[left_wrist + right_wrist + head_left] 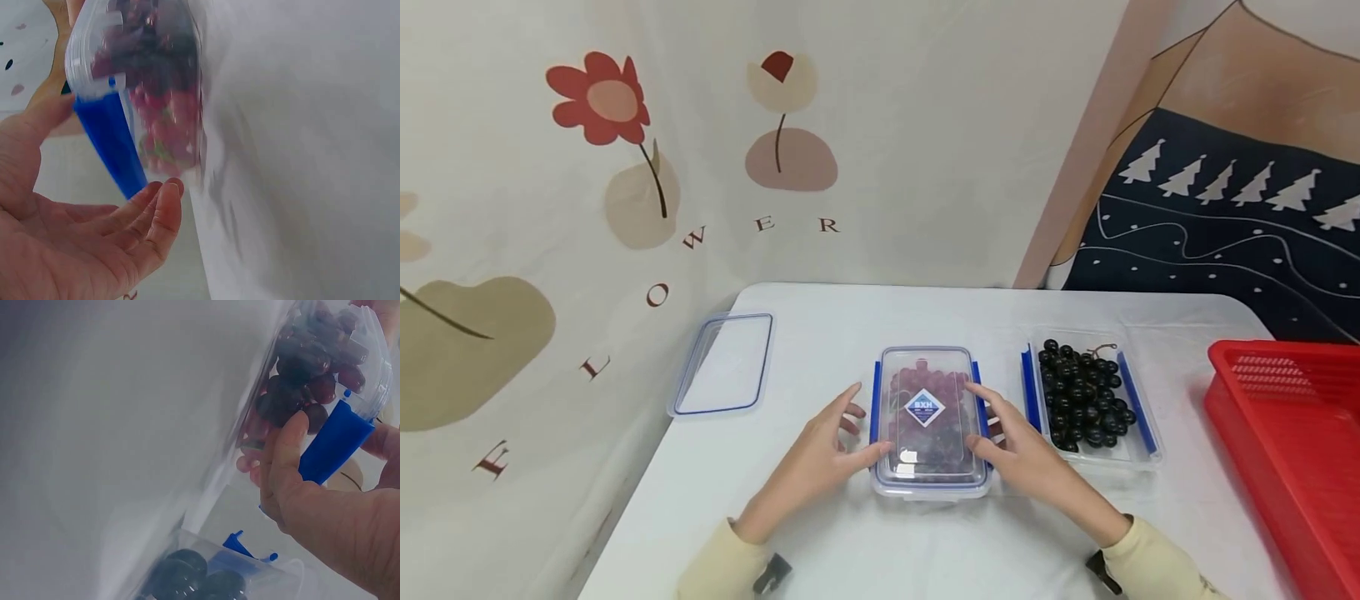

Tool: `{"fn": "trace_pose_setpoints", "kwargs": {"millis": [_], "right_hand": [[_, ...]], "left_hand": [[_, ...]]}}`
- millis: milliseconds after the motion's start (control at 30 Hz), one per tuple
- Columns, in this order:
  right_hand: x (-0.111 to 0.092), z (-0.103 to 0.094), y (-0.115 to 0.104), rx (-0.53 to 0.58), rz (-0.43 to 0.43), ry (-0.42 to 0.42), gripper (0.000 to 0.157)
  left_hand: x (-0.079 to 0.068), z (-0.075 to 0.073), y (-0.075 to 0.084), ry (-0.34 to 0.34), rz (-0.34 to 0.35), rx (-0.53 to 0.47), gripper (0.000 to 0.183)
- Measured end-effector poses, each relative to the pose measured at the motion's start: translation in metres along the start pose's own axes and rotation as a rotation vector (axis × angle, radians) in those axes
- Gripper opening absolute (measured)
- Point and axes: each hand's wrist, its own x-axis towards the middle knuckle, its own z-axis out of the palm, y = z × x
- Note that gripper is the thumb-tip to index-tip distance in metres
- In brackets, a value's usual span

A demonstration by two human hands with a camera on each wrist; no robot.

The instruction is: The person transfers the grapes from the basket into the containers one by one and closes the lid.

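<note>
A clear lidded food container (931,467) with blue side latches stands on the table, and red and dark grapes (165,119) show through its walls. The latch (112,144) on its left flares away from the wall. My left hand (831,446) has its thumb at the lid's left edge, fingers spread loosely beside the latch. My right hand (1018,442) lays its thumb and index finger over the lid's right edge. In the right wrist view, its other fingertips touch the wall by the right latch (337,440).
An uncovered clear container (1138,450) of black grapes (1086,396) stands close on the right, its blue latches (1032,387) up. A loose lid (760,367) lies at the table's left edge. At far right is a red plastic basket (1247,450). Printed cloth (925,167) hangs behind the white table (820,325).
</note>
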Motion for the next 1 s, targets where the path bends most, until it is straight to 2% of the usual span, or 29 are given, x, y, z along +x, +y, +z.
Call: {"fn": "trace_pose_setpoints", "kwargs": {"millis": [100,300,567,733,867,1000], "right_hand": [[0.0,0.001,0.0,0.015,0.008,-0.002,0.073],[0.001,-0.002,-0.005,0.054,0.033,-0.038,0.073],[0.0,-0.007,-0.007,0.068,0.038,-0.068,0.078],[-0.001,-0.007,-0.005,0.077,0.041,-0.076,0.082],[0.0,-0.007,-0.005,0.087,0.043,-0.078,0.083],[0.001,-0.008,-0.005,0.095,0.048,-0.077,0.084]], "left_hand": [[0.001,-0.012,-0.006,0.042,-0.001,-0.002,0.096],[0.003,-0.036,-0.023,0.178,0.023,0.026,0.076],[0.008,-0.072,-0.046,0.291,0.019,0.051,0.064],[0.009,-0.098,-0.059,0.346,-0.036,0.088,0.061],[0.012,-0.121,-0.073,0.346,-0.125,0.143,0.067],[0.018,-0.141,-0.094,0.327,-0.201,0.179,0.071]]}}
